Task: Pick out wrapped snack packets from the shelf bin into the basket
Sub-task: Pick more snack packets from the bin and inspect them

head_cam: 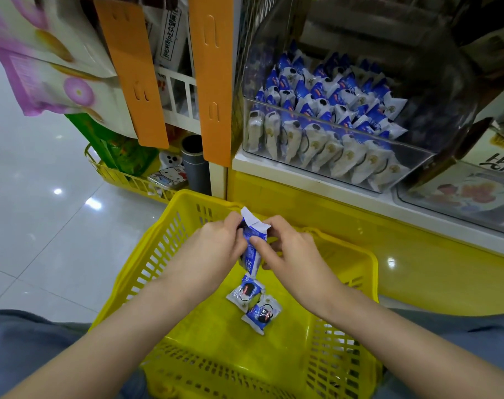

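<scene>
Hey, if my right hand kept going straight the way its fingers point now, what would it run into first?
The right hand points left at the blue and white packet it pinches, so that comes first. Just past it, seemingly, is the left hand, gripping the same packet above the yellow basket.

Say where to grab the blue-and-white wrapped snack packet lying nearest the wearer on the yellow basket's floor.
Likely its crimped near-end seam, pinched from straight above. The blue-and-white wrapped snack packet lies flat on the floor of the yellow slotted plastic basket, whose tall walls block side approaches. Its far end touches a second packet, so the near end is freer.
</scene>
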`<action>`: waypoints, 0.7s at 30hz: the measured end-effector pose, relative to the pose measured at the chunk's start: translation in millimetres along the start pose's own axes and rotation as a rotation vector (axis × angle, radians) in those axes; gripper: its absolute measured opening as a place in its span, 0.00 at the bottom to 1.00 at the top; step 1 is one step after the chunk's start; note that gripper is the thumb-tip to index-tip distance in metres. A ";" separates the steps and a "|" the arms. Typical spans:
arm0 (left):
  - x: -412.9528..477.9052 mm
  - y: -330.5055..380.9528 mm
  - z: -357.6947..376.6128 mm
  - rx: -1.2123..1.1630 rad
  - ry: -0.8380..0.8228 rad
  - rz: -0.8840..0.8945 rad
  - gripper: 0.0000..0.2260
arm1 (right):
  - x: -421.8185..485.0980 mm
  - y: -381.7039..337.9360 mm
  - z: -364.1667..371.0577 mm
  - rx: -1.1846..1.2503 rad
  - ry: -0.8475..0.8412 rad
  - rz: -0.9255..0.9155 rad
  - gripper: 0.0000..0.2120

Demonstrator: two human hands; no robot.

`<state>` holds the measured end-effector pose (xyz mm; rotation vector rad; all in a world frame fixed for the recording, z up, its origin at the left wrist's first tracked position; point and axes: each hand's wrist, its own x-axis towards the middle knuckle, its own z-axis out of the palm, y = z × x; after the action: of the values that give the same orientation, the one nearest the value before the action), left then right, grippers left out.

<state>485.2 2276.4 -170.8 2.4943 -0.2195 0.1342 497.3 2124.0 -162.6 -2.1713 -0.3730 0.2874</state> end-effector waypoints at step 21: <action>17.4 10.4 4.7 -0.837 -0.005 -0.434 0.07 | 18.8 -0.8 -9.8 0.151 -0.068 -0.038 0.16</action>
<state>500.4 2263.2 -165.9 1.6541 0.2303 -0.1252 518.0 2124.0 -157.6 -2.0079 -0.4163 0.3573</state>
